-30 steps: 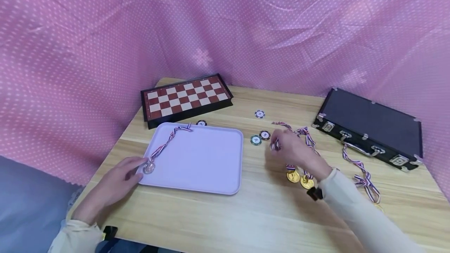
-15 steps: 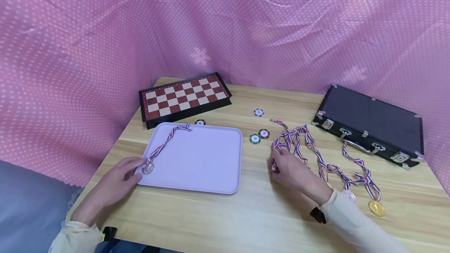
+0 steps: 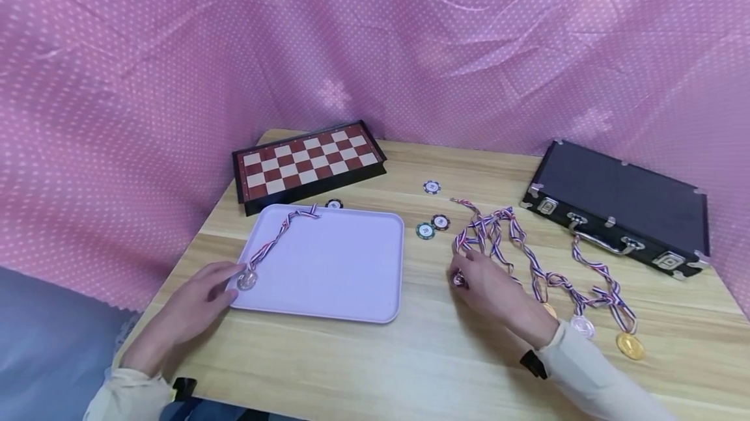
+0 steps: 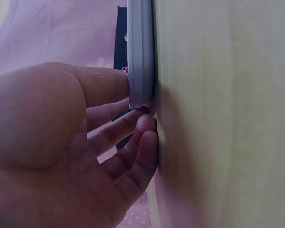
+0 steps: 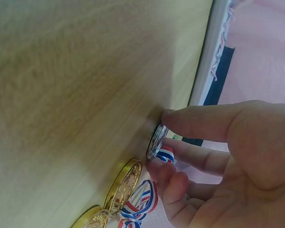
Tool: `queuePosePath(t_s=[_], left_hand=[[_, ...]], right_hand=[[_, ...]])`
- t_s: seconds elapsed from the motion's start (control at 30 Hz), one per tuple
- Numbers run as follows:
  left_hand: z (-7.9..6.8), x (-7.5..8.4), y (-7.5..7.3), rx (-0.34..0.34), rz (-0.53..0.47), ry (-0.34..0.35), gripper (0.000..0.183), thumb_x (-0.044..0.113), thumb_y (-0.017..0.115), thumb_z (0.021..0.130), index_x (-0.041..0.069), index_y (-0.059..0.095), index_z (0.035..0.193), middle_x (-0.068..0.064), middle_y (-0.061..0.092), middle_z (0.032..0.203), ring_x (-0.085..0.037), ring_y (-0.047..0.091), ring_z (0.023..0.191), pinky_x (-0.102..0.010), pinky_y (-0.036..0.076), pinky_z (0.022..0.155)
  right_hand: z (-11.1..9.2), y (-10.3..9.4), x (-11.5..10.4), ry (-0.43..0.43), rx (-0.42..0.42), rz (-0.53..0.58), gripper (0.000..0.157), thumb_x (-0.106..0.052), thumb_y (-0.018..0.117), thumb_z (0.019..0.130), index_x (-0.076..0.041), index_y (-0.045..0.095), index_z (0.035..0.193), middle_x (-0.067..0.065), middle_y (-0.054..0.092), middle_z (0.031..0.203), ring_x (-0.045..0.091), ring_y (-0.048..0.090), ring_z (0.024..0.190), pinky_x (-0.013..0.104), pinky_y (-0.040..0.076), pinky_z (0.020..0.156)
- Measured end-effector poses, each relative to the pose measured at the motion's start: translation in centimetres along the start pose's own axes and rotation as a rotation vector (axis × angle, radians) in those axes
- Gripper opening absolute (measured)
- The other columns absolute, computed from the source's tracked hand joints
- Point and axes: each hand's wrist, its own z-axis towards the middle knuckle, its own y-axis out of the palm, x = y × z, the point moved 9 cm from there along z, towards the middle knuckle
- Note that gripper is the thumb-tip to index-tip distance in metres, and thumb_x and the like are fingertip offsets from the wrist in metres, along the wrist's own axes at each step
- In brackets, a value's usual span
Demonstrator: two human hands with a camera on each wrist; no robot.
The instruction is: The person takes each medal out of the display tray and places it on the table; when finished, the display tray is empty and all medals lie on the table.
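Observation:
My left hand rests at the near left of the lavender tray, thumb and index fingertips touching its rim, fingers loosely bent in the left wrist view. Inside the tray, by these fingertips, lies a silver medal with a striped ribbon. My right hand pinches another silver medal by its edge between thumb and fingers, close over the table. Beside it in the right wrist view are gold medals. Tangled striped ribbons spread behind the hand. A silver medal and a gold medal lie right of the wrist.
A folded chessboard box stands behind the tray. Poker chips lie between tray and ribbons, with another chip farther back. A black case with metal latches sits at the back right. Pink dotted cloth hangs behind the table.
My right hand has come down and slightly toward the table's front edge with the silver medal, uncovering more ribbons and medals. It is nearly still since half a second ago. My left hand stays put.

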Motion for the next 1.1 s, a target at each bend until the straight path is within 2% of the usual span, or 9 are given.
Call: queuePosePath(t_s=[0.2,0.3,0.43,0.53,0.7,0.87,1.0,1.1], left_hand=[[-0.2,-0.5,0.1,-0.018,0.003,-0.039,0.052,0.021,0.058,0.096,0.017,0.046,0.146,-0.017,0.044,0.147,-0.045,0.043,0.133,-0.067,0.036,0.105],[-0.5,-0.5,-0.2,-0.007,-0.003,-0.035,0.052,0.022,0.059,0.096,0.018,0.046,0.146,-0.016,0.045,0.146,-0.044,0.044,0.132,-0.067,0.036,0.105],[-0.5,-0.3,-0.5,0.014,-0.013,-0.001,0.051,0.021,0.06,0.096,0.017,0.047,0.145,-0.016,0.046,0.145,-0.043,0.045,0.132,-0.066,0.037,0.106],[-0.4,-0.1,-0.5,0.014,-0.029,0.017,0.051,0.02,0.06,0.095,0.017,0.047,0.145,-0.016,0.046,0.145,-0.043,0.044,0.133,-0.066,0.036,0.106],[-0.3,-0.6,-0.3,0.018,-0.063,0.018,0.05,0.019,0.06,0.095,0.019,0.048,0.144,-0.015,0.046,0.146,-0.041,0.045,0.132,-0.064,0.038,0.107],[-0.4,-0.7,-0.2,0.032,-0.089,0.019,0.048,0.018,0.06,0.095,0.019,0.051,0.142,-0.014,0.048,0.145,-0.039,0.047,0.132,-0.061,0.039,0.107],[-0.5,-0.5,-0.4,0.044,-0.112,0.029,0.047,0.018,0.061,0.095,0.017,0.052,0.141,-0.013,0.049,0.144,-0.038,0.046,0.133,-0.06,0.038,0.11],[-0.7,-0.4,-0.8,0.055,-0.124,0.044,0.048,0.017,0.061,0.095,0.015,0.052,0.142,-0.013,0.051,0.143,-0.037,0.047,0.133,-0.059,0.037,0.111]], right_hand=[[0.2,-0.1,-0.3,0.013,-0.018,-0.004,0.017,-0.01,0.072,0.084,-0.012,0.067,0.1,0.009,0.062,0.099,0.018,0.059,0.084,0.034,0.056,0.073],[0.8,-1.0,-1.3,0.02,-0.008,-0.034,0.026,-0.013,0.073,0.083,-0.008,0.067,0.108,0.012,0.064,0.102,0.022,0.06,0.089,0.038,0.056,0.076],[2.6,-2.2,-4.3,0.039,-0.004,-0.049,0.043,-0.022,0.073,0.085,-0.007,0.063,0.123,0.014,0.064,0.113,0.027,0.061,0.1,0.042,0.057,0.084],[4.7,-1.9,-8.4,-0.002,-0.036,-0.006,0.043,-0.025,0.072,0.086,-0.011,0.062,0.126,0.011,0.064,0.117,0.024,0.062,0.1,0.037,0.057,0.084],[9.4,1.0,-16.9,-0.177,-0.165,0.062,0.038,-0.023,0.07,0.089,-0.014,0.062,0.126,0.005,0.068,0.111,0.014,0.062,0.091,0.026,0.055,0.079],[12.8,5.3,-24.2,-0.296,-0.25,0.107,0.042,-0.024,0.069,0.09,-0.017,0.06,0.131,0.0,0.069,0.12,0.008,0.062,0.096,0.024,0.054,0.092],[14.1,8.1,-28.0,-0.36,-0.249,0.12,0.044,-0.024,0.07,0.088,-0.019,0.062,0.13,-0.004,0.069,0.121,0.007,0.063,0.104,0.023,0.052,0.098],[15.1,9.8,-29.2,-0.378,-0.229,0.135,0.046,-0.026,0.074,0.084,-0.019,0.063,0.128,-0.006,0.069,0.116,0.006,0.062,0.106,0.021,0.05,0.098]])
